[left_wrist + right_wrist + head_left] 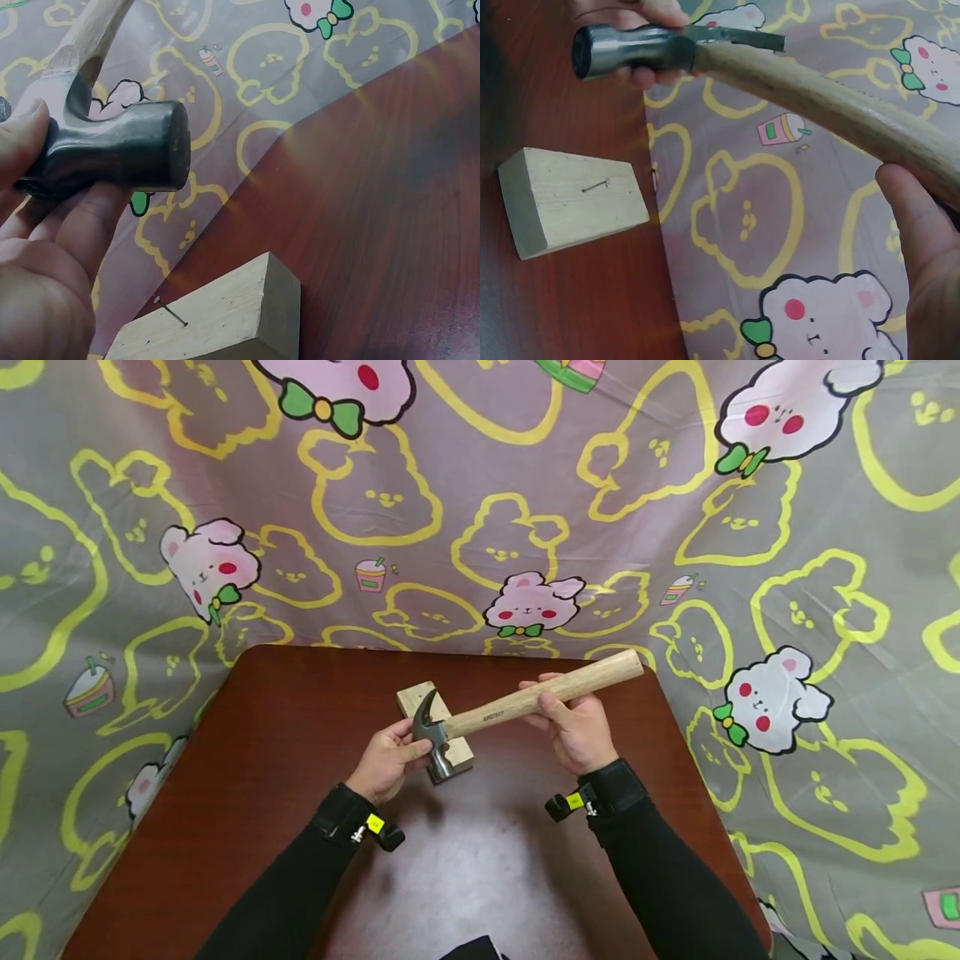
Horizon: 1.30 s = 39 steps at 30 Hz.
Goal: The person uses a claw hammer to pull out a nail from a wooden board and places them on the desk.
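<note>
Both hands hold a claw hammer (517,706) above the table, its wooden handle slanting up to the right. My left hand (386,762) pinches the steel head (127,146) between thumb and fingers. Further along the handle, my right hand (577,727) grips the wood with the thumb on the near side. Beneath the hammer head lies a pale wooden block (577,199), partly hidden by it in the head view. A nail (171,311) stands at a slant in the block's top face, as both wrist views show.
The block rests on a dark red-brown table (247,760) with a bright reflection near its front. A patterned cloth (420,560) with cartoon rabbits hangs behind the table and along both sides. A small camera is strapped to each wrist.
</note>
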Motion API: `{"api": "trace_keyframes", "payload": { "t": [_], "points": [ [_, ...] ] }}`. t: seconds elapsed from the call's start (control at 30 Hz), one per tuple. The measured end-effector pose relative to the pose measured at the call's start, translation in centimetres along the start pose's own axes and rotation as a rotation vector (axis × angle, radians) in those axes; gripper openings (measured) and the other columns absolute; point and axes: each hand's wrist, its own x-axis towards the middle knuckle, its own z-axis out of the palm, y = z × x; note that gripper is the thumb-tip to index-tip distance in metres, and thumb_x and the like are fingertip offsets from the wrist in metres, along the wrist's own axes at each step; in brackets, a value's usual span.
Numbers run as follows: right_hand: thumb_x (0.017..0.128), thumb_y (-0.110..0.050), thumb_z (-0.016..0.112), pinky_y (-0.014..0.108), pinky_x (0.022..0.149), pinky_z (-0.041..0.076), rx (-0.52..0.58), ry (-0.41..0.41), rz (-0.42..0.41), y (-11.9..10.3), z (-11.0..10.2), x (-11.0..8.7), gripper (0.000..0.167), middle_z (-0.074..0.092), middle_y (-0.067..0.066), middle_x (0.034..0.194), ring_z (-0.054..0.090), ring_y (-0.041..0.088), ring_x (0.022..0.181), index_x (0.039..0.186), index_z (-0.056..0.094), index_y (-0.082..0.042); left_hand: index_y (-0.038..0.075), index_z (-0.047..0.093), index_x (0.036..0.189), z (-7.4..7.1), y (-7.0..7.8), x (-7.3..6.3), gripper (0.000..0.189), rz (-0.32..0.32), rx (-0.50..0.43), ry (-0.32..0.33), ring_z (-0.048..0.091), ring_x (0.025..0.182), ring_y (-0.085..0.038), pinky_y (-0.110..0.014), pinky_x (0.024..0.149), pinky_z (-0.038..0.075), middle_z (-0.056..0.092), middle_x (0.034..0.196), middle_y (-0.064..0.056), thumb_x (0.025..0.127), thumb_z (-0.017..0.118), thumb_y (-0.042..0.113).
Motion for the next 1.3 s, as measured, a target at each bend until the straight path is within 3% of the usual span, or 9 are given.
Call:
{"api": "trace_keyframes", "payload": {
  "t": [0.13,0.3,0.4,0.53,0.63,0.73,0.93,1.17,1.3],
  "points": [
    [0.097,-0.010,0.064,0.039,0.089,0.060,-0.063,0.002,-0.026,-0.4,0.1,-0.2,0.020,0.076,0.006,0.113,0.072,0.018,0.111,0.117,0.061,-0.010,-0.007,0.038,0.150,0.0,-0.3,0.5,0.061,-0.039,0.056,-0.026,0.072,0.101,-0.008,-0.032,0.089,0.060,0.074,0.112,0.006,0.095,0.064,-0.002],
    [0.098,-0.010,0.064,0.036,0.089,0.060,-0.152,-0.010,-0.034,-0.9,0.4,-0.3,0.021,0.075,0.003,0.114,0.071,0.018,0.113,0.118,0.059,-0.010,-0.010,0.045,0.146,-0.3,-0.6,0.9,0.056,-0.051,0.201,-0.012,0.072,0.100,-0.008,-0.033,0.091,0.060,0.074,0.117,-0.006,0.095,0.066,0.001],
    [0.098,-0.011,0.064,0.033,0.087,0.061,-0.296,0.033,-0.052,-1.5,0.4,-0.4,0.024,0.075,0.004,0.115,0.071,0.015,0.110,0.121,0.057,-0.009,-0.010,0.058,0.134,-0.8,-0.9,1.3,0.044,-0.053,0.441,0.010,0.075,0.096,-0.017,-0.036,0.087,0.061,0.075,0.111,-0.017,0.095,0.068,0.008],
    [0.098,-0.017,0.066,0.023,0.082,0.060,-0.596,0.136,-0.095,-2.4,0.3,-0.4,0.032,0.073,0.013,0.121,0.068,0.006,0.106,0.126,0.056,-0.006,-0.001,0.071,0.116,-2.4,-1.5,1.7,0.029,-0.023,0.944,0.094,0.073,0.095,-0.027,-0.041,0.087,0.059,0.076,0.104,-0.017,0.093,0.069,0.016],
    [0.098,-0.024,0.067,0.016,0.078,0.055,-0.824,0.214,-0.141,-2.9,0.3,-0.4,0.037,0.073,0.015,0.122,0.066,0.004,0.105,0.129,0.058,-0.006,0.005,0.071,0.121,-3.7,-2.2,1.8,0.033,0.005,1.296,0.143,0.068,0.107,-0.029,-0.043,0.093,0.055,0.072,0.117,-0.013,0.092,0.072,0.022],
    [0.099,-0.027,0.066,0.014,0.078,0.049,-0.966,0.266,-0.183,-3.3,0.3,-0.5,0.038,0.074,0.011,0.120,0.067,0.011,0.108,0.130,0.060,-0.006,0.006,0.061,0.138,-4.8,-2.8,1.8,0.054,-0.005,1.496,0.110,0.056,0.133,-0.035,-0.053,0.106,0.048,0.057,0.144,-0.017,0.091,0.075,0.030],
    [0.099,-0.025,0.065,0.012,0.081,0.047,-1.026,0.300,-0.201,-3.8,0.1,-0.9,0.040,0.074,0.011,0.119,0.068,0.024,0.113,0.132,0.059,-0.003,0.012,0.031,0.160,-5.6,-3.2,2.7,0.092,-0.074,1.595,0.019,0.018,0.157,-0.038,-0.064,0.120,0.027,0.022,0.169,-0.015,0.089,0.072,0.053],
    [0.099,-0.030,0.065,0.012,0.079,0.049,-1.006,0.302,-0.129,-4.0,-0.2,-1.4,0.042,0.074,0.009,0.120,0.067,0.020,0.111,0.133,0.058,-0.007,0.012,0.030,0.160,-5.7,-3.1,3.8,0.094,-0.146,1.642,-0.033,0.018,0.157,-0.038,-0.064,0.122,0.023,0.021,0.170,-0.012,0.087,0.073,0.054],
    [0.099,-0.029,0.065,0.010,0.081,0.050,-0.979,0.266,-0.111,-3.6,-0.2,-1.3,0.042,0.074,0.012,0.121,0.067,0.022,0.112,0.133,0.057,-0.006,0.008,0.037,0.157,-5.5,-3.6,3.8,0.091,-0.140,1.686,-0.054,0.023,0.156,-0.038,-0.060,0.122,0.028,0.027,0.167,-0.015,0.087,0.073,0.054]
  ]
}}
